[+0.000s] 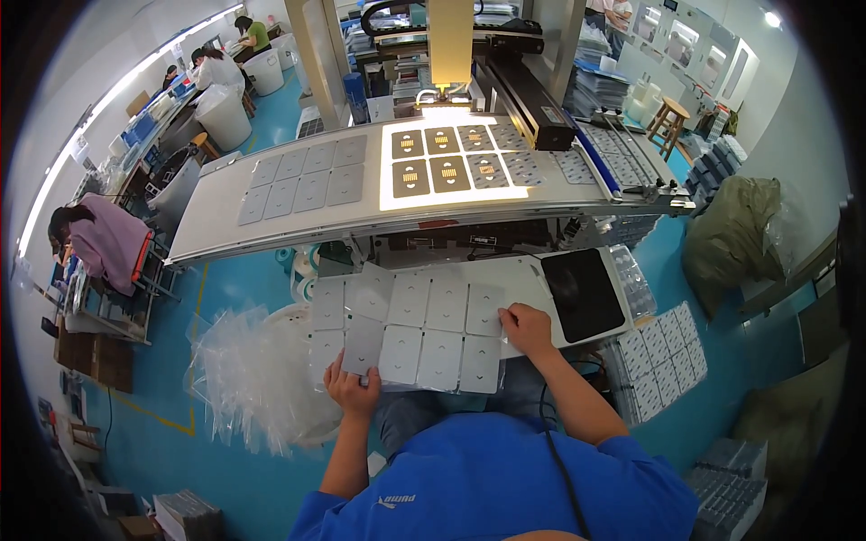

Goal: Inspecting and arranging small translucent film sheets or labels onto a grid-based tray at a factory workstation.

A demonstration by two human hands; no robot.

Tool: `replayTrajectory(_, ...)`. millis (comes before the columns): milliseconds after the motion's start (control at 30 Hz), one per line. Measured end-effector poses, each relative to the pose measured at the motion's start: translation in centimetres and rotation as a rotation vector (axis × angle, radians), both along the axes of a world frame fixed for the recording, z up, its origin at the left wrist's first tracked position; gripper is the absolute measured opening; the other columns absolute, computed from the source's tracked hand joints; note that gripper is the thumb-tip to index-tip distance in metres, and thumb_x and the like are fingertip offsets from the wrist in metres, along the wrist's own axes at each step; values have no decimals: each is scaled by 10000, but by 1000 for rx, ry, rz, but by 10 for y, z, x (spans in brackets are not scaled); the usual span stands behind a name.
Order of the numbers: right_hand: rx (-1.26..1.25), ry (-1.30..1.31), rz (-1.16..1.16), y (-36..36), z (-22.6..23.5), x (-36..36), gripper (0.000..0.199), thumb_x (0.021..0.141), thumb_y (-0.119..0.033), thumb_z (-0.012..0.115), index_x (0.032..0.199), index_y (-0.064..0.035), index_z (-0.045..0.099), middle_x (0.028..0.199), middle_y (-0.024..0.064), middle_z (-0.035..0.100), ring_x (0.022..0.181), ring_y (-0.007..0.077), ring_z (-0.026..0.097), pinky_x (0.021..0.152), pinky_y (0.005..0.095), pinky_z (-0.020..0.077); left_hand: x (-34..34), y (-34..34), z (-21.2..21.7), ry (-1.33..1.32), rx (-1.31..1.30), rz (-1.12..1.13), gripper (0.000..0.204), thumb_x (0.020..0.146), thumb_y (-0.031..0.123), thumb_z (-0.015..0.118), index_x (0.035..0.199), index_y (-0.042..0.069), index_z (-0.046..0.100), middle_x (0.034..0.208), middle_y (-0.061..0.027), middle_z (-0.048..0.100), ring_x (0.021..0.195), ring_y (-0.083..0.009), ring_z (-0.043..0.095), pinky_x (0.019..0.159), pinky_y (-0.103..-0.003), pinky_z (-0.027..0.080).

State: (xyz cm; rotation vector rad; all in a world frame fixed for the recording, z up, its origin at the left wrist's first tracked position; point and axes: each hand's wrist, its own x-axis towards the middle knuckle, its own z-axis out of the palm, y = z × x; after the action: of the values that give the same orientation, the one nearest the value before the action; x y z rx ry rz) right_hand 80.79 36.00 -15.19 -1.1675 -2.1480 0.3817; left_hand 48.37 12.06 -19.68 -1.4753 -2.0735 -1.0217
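Clear plastic tray sheet (410, 329), moulded into two rows of square pockets, lies across your lap side of the small white desk (523, 275), its near edge hanging off toward you. Your left hand (354, 389) pinches the near left corner, thumb on top, fingers curled under, so the sheet stays level. Your right hand (526, 329) rests flat and open on the right edge, pressing it down against the desk; it grips nothing. Held at two opposite points, the thin sheet cannot sag or slide. Black pad (582, 293) sits just beside the right hand. Loose clear sheets (257, 379) pile at your left, within reach. Beyond, the conveyor (361, 194) carries grey trays under a lamp (449, 45).
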Motion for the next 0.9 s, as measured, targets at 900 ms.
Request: replayTrajectory(900,16,11,-3,1,-4,1,321,926,-287,719,704,-63,660,680,130,650,613,344,650,576,448,502,0,0,-3,-8,-25,1,371,810,315,748,1044,28,775,1245,-193,727,1231,-354,656,1073,-494,410)
